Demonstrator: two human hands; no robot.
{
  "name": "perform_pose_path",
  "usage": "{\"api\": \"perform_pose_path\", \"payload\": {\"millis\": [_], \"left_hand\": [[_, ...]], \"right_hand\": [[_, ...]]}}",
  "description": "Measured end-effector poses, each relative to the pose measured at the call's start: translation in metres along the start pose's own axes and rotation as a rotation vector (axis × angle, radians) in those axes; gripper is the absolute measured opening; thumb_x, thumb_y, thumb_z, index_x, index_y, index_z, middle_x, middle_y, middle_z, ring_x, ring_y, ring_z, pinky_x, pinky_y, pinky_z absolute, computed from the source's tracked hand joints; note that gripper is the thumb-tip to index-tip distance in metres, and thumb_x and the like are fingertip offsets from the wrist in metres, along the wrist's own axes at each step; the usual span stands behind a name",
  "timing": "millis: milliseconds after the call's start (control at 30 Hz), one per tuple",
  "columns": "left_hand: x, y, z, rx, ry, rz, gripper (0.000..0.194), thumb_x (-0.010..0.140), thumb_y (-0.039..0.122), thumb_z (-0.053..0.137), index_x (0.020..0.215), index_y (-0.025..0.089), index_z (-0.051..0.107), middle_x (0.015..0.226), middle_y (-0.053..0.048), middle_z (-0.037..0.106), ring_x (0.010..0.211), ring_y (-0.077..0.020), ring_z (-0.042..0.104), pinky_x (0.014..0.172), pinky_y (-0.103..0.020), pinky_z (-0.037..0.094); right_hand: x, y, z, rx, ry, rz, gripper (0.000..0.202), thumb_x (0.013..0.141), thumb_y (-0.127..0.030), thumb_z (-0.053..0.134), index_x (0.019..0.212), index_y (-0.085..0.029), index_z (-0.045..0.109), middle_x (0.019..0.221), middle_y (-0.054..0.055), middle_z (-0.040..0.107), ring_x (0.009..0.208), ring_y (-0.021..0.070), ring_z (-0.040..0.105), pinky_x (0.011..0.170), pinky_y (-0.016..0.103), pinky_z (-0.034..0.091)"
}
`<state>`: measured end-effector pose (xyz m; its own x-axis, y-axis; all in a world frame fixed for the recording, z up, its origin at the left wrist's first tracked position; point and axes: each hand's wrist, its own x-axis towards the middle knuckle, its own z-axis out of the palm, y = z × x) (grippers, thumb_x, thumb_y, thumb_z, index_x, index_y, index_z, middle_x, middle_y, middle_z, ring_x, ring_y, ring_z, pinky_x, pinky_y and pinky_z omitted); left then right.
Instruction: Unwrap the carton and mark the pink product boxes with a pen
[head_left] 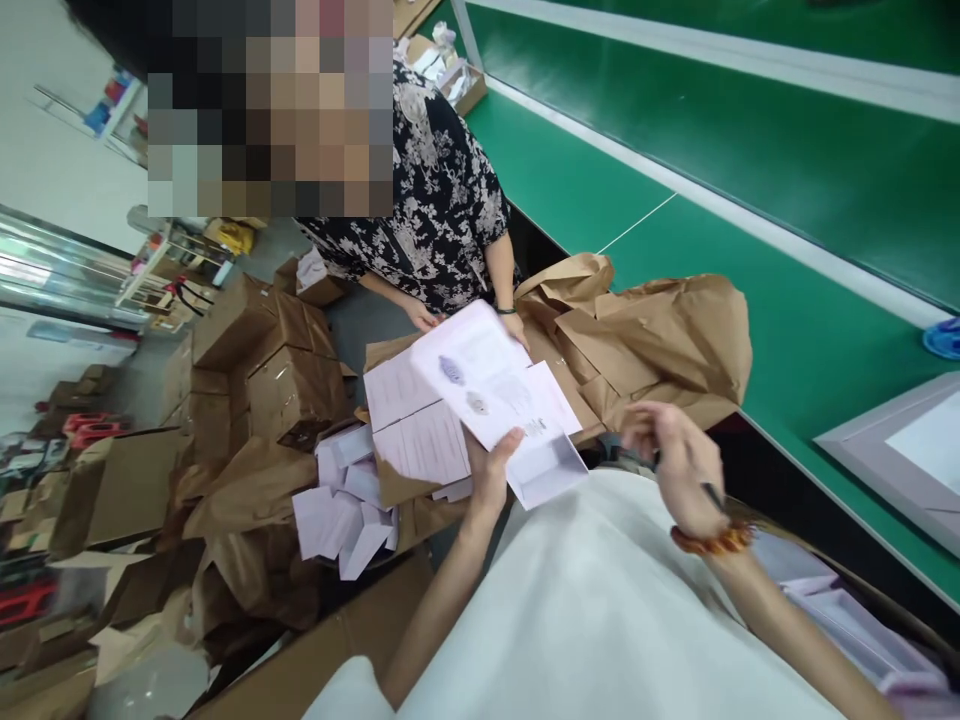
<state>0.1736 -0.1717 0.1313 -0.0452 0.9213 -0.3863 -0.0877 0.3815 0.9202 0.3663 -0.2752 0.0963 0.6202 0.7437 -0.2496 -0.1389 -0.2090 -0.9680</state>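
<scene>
My left hand (495,468) grips a pale pink-white box at its near edge, thumb on top. The box shows a printed panel (491,385) with small dark oval pictures and text, and an open, hollow tray (551,470) at its near right corner. To the right, apart from the box, my right hand (679,465) is raised with curled, slightly blurred fingers. A short dark end shows at the heel of that palm; what it belongs to is hidden. A beaded bracelet (712,540) circles the right wrist. Under the box lie stacked pale boxes (420,440) in brown paper.
A person in a dark floral top (442,190) stands opposite, hands at the box's far side. Crumpled brown paper (637,335) lies on the green table (555,190). Loose pale boxes (349,500) and brown cartons (292,390) are at left; more pale trays (855,620) sit at lower right.
</scene>
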Motion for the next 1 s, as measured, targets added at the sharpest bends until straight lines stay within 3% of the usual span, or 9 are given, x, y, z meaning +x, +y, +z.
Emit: {"api": "perform_pose_path", "payload": {"millis": [100, 200, 267, 333, 433, 600, 733, 1000], "left_hand": [[-0.025, 0.005, 0.018, 0.147, -0.169, -0.135, 0.089, 0.057, 0.047, 0.106, 0.129, 0.024, 0.059, 0.131, -0.01, 0.079, 0.118, -0.0274, 0.076, 0.1, -0.036, 0.064], [-0.043, 0.013, 0.04, 0.297, -0.298, -0.271, 0.092, 0.06, 0.045, 0.106, 0.134, 0.027, 0.054, 0.134, -0.007, 0.077, 0.125, -0.027, 0.074, 0.113, -0.042, 0.059], [-0.053, 0.02, 0.052, 0.381, -0.378, -0.327, 0.091, 0.062, 0.044, 0.105, 0.136, 0.028, 0.054, 0.138, -0.008, 0.075, 0.129, -0.0275, 0.072, 0.12, -0.047, 0.055], [-0.062, 0.028, 0.061, 0.436, -0.438, -0.34, 0.089, 0.063, 0.045, 0.103, 0.136, 0.028, 0.055, 0.141, -0.008, 0.074, 0.131, -0.028, 0.07, 0.122, -0.05, 0.052], [-0.074, 0.039, 0.07, 0.506, -0.475, -0.305, 0.088, 0.065, 0.042, 0.1, 0.139, 0.03, 0.054, 0.146, -0.006, 0.072, 0.135, -0.0274, 0.068, 0.122, -0.05, 0.05], [-0.088, 0.05, 0.075, 0.552, -0.564, -0.301, 0.081, 0.067, 0.044, 0.097, 0.135, 0.03, 0.056, 0.143, -0.004, 0.072, 0.132, -0.0247, 0.069, 0.117, -0.045, 0.052], [-0.091, 0.053, 0.074, 0.593, -0.614, -0.285, 0.076, 0.069, 0.041, 0.096, 0.132, 0.03, 0.055, 0.137, -0.003, 0.073, 0.129, -0.0223, 0.069, 0.114, -0.042, 0.051], [-0.095, 0.058, 0.074, 0.625, -0.648, -0.316, 0.075, 0.07, 0.037, 0.094, 0.134, 0.03, 0.054, 0.139, -0.002, 0.073, 0.126, -0.0206, 0.067, 0.114, -0.041, 0.049]], "right_hand": [[-0.014, -0.022, -0.023, 0.149, -0.023, -0.21, 0.071, 0.115, -0.077, 0.039, 0.116, -0.024, 0.086, 0.083, 0.008, 0.066, 0.068, 0.0193, 0.053, 0.062, 0.036, 0.043], [-0.019, -0.05, -0.026, 0.279, -0.078, -0.425, 0.029, 0.116, -0.044, 0.06, 0.128, -0.032, 0.084, 0.1, 0.006, 0.076, 0.076, 0.0182, 0.065, 0.066, 0.034, 0.052], [-0.018, -0.065, -0.023, 0.307, -0.075, -0.501, 0.015, 0.108, -0.026, 0.072, 0.12, -0.03, 0.081, 0.098, 0.004, 0.079, 0.08, 0.0181, 0.074, 0.068, 0.031, 0.058], [-0.014, -0.073, -0.021, 0.254, -0.027, -0.542, 0.005, 0.1, -0.022, 0.081, 0.101, -0.025, 0.077, 0.091, 0.002, 0.079, 0.077, 0.0171, 0.076, 0.066, 0.027, 0.06], [-0.01, -0.079, -0.022, 0.162, 0.138, -0.537, 0.028, 0.095, -0.024, 0.087, 0.078, -0.022, 0.065, 0.075, 0.001, 0.073, 0.059, 0.0125, 0.065, 0.053, 0.024, 0.05], [-0.017, -0.085, -0.029, 0.118, 0.335, -0.665, 0.044, 0.098, -0.019, 0.082, 0.068, -0.02, 0.049, 0.062, -0.001, 0.06, 0.049, 0.0087, 0.045, 0.046, 0.025, 0.035], [-0.022, -0.089, -0.03, 0.125, 0.358, -0.69, 0.049, 0.102, -0.017, 0.076, 0.066, -0.018, 0.042, 0.054, -0.002, 0.046, 0.049, 0.0078, 0.033, 0.046, 0.026, 0.025], [-0.03, -0.079, -0.027, 0.116, 0.409, -0.625, 0.05, 0.101, -0.02, 0.078, 0.066, -0.017, 0.043, 0.057, -0.002, 0.045, 0.052, 0.008, 0.033, 0.047, 0.027, 0.024]]}}
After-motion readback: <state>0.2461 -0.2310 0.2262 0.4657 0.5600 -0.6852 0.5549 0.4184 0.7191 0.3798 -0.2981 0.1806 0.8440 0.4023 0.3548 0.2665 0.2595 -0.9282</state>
